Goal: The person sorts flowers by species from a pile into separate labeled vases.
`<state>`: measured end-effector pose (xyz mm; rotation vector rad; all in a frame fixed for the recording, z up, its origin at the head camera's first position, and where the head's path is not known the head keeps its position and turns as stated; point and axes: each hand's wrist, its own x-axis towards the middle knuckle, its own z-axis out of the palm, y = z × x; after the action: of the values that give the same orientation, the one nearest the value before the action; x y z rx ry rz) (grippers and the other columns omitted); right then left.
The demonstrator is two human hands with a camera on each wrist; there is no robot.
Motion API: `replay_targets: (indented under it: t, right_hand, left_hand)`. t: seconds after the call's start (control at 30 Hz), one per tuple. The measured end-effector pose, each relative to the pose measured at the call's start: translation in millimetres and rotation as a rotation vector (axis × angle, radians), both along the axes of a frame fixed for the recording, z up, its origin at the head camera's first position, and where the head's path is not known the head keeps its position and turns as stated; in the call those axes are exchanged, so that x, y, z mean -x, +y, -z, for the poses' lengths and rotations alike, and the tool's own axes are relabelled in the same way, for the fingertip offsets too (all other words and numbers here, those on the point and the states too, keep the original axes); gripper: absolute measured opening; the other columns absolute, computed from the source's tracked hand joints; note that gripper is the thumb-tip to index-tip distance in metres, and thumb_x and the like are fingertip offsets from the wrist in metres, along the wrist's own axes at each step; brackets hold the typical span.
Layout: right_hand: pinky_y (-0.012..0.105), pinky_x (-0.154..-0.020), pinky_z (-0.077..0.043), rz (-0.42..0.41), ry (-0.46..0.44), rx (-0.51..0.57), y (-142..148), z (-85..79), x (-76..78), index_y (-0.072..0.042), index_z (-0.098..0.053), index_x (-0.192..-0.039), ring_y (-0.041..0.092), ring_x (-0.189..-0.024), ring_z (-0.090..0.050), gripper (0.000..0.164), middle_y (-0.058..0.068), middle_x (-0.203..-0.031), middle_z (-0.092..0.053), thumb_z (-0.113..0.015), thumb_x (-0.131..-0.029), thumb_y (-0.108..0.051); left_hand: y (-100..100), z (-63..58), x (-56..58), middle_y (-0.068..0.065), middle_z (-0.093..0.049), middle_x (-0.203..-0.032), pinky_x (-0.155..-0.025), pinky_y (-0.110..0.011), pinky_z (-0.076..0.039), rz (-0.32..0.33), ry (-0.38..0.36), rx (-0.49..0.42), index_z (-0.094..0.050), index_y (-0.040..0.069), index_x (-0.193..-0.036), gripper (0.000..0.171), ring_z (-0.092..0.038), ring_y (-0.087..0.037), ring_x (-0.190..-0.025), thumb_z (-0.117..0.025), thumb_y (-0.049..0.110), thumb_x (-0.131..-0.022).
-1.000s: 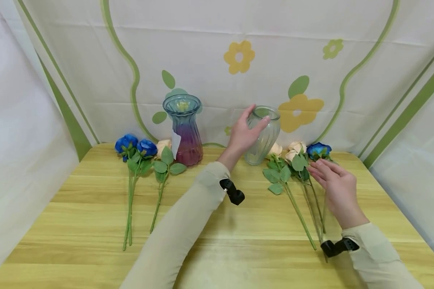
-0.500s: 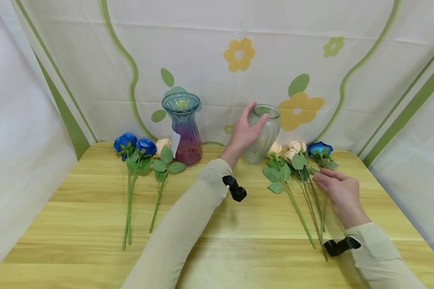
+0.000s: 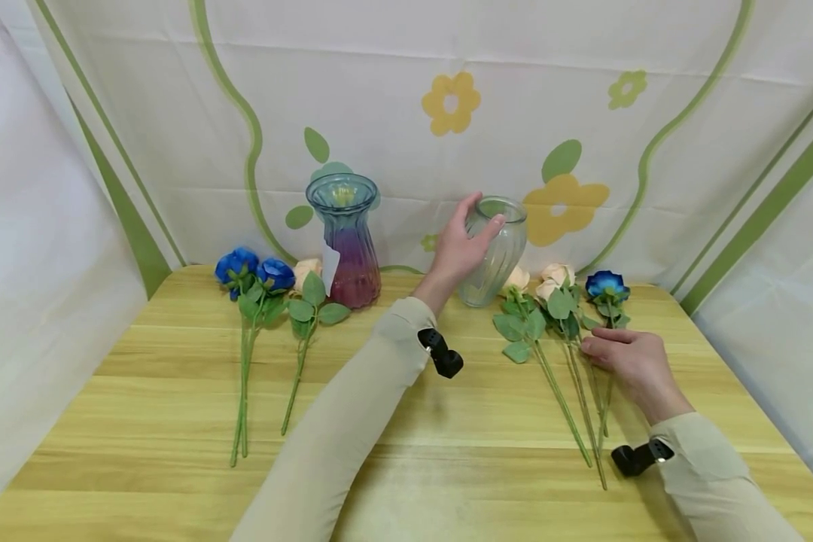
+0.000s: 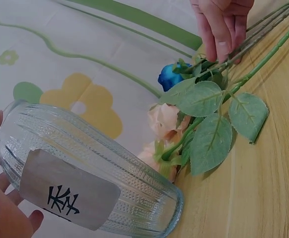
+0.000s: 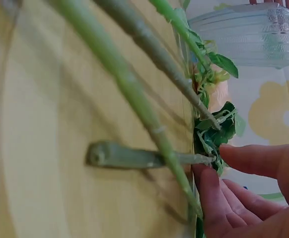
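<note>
1. Had the left hand (image 3: 459, 252) wrapped round the top of the clear glass vase (image 3: 500, 260), thumb on the near side, fingers round the other. Counted that as a real hold, not just a touch.
2. Placed that vase near the back of the table (image 3: 447, 459), apparently on its base, just left of the right-hand bunch. Couldn't tell about a slight lean. Spotted a label (image 4: 70, 188) on its side.
3. Found the right hand (image 3: 637, 363) low among the stems (image 5: 122, 78), thumb and finger pinching one of them, probably that of the blue rose (image 3: 607, 285). Saw its petals just beyond the fingertips, at the far right of the bunch.
4. Worried most about snags. Noticed stems crossing right below that pinch, plus leaves (image 3: 561, 303) crowded in between the blue rose and the peach roses (image 3: 555, 277). Could easily have dragged a neighbour along with one careless sideways tug.
5. Wouldn't have fully trusted the pinch either. Might have let the flower roll or droop, given such a thin stem and a probably top-heavy head.
6. Also eyed that glass. Could have tipped or slipped, being smooth and held high, from an absent-minded pull or a rose swung into it.
7. Fretted less over the blue-to-pink vase (image 3: 354, 252), well apart on the left beside a lone peach rose (image 3: 307, 272). Could only have been clipped by a wide leftward sweep.
</note>
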<state>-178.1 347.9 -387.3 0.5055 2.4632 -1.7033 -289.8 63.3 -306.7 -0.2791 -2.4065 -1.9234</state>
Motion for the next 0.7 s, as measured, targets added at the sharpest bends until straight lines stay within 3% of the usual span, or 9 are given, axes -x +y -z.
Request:
replay_targets:
  t: [0.37,0.53,0.63,0.7]
  right_hand:
    - [0.022,-0.079,-0.064,0.005,-0.014,0.02,1.0,-0.6,4.3,0.006,-0.048,-0.154,-0.001,-0.083,-0.076,0.061,-0.024,-0.085,-0.074,-0.072,-0.102,-0.015]
    - [0.021,-0.077,-0.063,0.05,0.026,0.204,3.3,-2.9,6.1,-0.008,-0.069,-0.138,0.003,-0.085,-0.077,0.039,-0.017,-0.089,-0.079,-0.074,-0.099,-0.008]
    - [0.019,-0.076,-0.063,0.077,0.052,0.323,3.5,-5.5,6.6,-0.021,-0.082,-0.116,0.003,-0.085,-0.077,0.027,-0.014,-0.089,-0.081,-0.076,-0.097,-0.004]
    - [0.019,-0.076,-0.062,0.088,0.081,0.395,2.6,-7.6,6.7,-0.022,-0.085,-0.107,0.003,-0.085,-0.077,0.026,-0.013,-0.09,-0.081,-0.076,-0.096,-0.001]
  left_hand:
    - [-1.1,1.4,1.4,0.001,-0.039,-0.172,-0.129,-0.054,-0.033,-0.013,-0.009,-0.011,-0.038,0.036,-0.163,0.065,-0.036,-0.029,-0.16,-0.064,0.047,-0.105]
    - [0.1,1.6,1.4,0.002,-0.04,-0.171,-0.128,-0.055,-0.034,-0.017,-0.009,-0.025,-0.04,0.037,-0.162,0.064,-0.038,-0.029,-0.159,-0.065,0.047,-0.104]
    - [1.1,1.6,1.6,0.002,-0.04,-0.171,-0.129,-0.056,-0.033,-0.014,-0.01,-0.035,-0.039,0.037,-0.163,0.065,-0.037,-0.028,-0.159,-0.065,0.047,-0.104]
    - [1.6,1.6,1.7,0.003,-0.04,-0.171,-0.129,-0.056,-0.032,-0.014,-0.01,-0.042,-0.039,0.037,-0.162,0.064,-0.037,-0.028,-0.159,-0.065,0.047,-0.104]
